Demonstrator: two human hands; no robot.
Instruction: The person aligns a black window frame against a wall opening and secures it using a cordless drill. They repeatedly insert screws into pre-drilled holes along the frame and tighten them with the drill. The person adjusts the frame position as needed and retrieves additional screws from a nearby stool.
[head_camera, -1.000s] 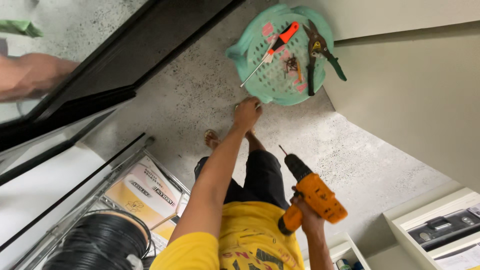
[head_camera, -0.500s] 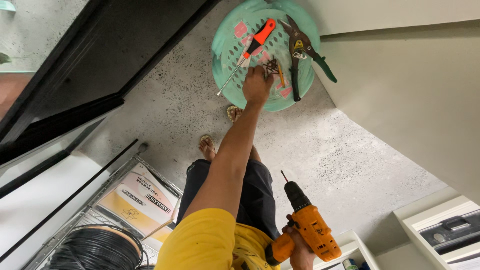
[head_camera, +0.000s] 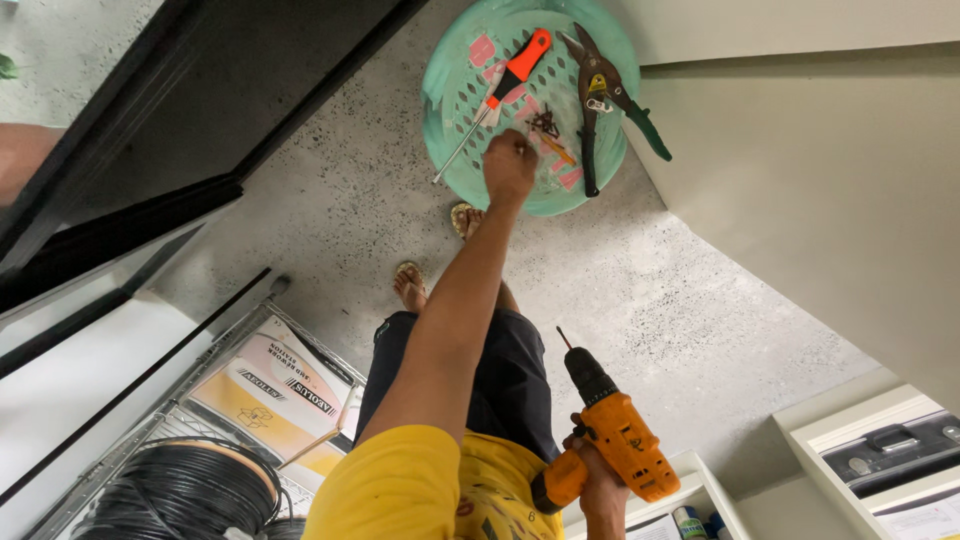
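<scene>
Screws pinched by left hand in one basket; right hand grips one drill.

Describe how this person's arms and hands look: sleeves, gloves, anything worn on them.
Both hands are bare: no gloves show on the left hand or the right hand. The left arm is uncovered from wrist to upper arm, where a short yellow sleeve begins. No watch or band shows on the left wrist. The right arm is mostly out of view, so its sleeve cannot be told.
</scene>
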